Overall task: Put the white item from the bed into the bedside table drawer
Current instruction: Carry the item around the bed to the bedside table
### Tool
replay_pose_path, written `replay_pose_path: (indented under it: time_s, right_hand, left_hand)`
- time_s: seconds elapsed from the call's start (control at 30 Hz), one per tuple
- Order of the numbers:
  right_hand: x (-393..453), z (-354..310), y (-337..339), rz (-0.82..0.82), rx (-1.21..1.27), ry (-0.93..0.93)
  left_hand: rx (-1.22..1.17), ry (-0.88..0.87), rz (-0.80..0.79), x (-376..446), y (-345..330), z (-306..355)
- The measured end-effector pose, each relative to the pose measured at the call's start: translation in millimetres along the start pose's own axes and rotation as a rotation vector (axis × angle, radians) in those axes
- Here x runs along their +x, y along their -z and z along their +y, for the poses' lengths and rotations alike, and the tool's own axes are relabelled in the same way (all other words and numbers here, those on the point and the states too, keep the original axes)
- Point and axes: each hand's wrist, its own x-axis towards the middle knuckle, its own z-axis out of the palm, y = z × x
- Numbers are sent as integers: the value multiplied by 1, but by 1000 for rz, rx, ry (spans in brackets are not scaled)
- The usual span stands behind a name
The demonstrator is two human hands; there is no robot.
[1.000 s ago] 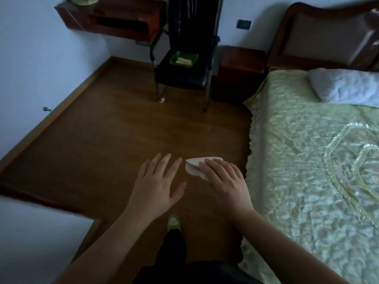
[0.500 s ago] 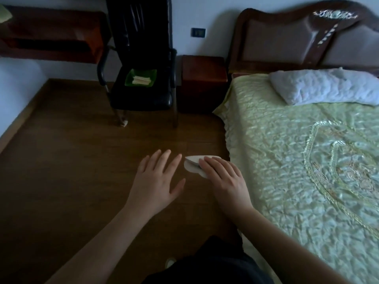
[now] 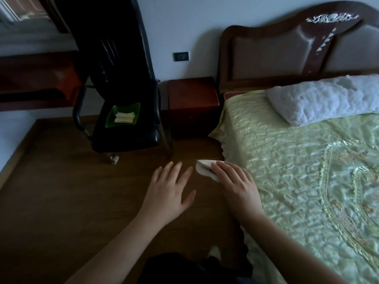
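My right hand [image 3: 238, 185] holds a small flat white item [image 3: 205, 166] out in front of me, fingers laid over its top, above the wooden floor just left of the bed [image 3: 297, 171]. My left hand [image 3: 170, 191] is held flat beside it with fingers spread, holding nothing. The dark red-brown bedside table [image 3: 192, 99] stands ahead against the wall, between the black chair and the bed's headboard. Its front is in shadow, and I cannot make out the drawer.
A black chair [image 3: 127, 119] with a green dish [image 3: 123, 116] holding pale sticks stands left of the bedside table. A wooden desk [image 3: 39, 83] is at the far left. A white pillow [image 3: 324, 101] lies at the bed's head. Wooden floor [image 3: 71, 191] stretches between me and the bedside table.
My view has swung right and moved closer: the bedside table and chair now look nearer and more central. Both hands keep the same pose, the right still holding the white item.
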Motion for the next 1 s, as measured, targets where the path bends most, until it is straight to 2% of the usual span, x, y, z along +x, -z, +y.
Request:
replay_pose_path:
  time_s: [0.27, 0.57, 0.73, 1.0]
  right_hand:
    - [99, 70, -32, -1, -44, 29]
    - [233, 127, -103, -78, -72, 1]
    - [287, 155, -139, -88, -69, -7]
    - [371, 223, -186, -54, -4, -22]
  left_hand:
    - [-44, -39, 41, 144, -1, -25]
    - [-59, -19, -5, 291, -17, -115]
    - [-17, -80, -18, 366, -22, -152]
    - [-19, -73, -62, 472, -34, -167]
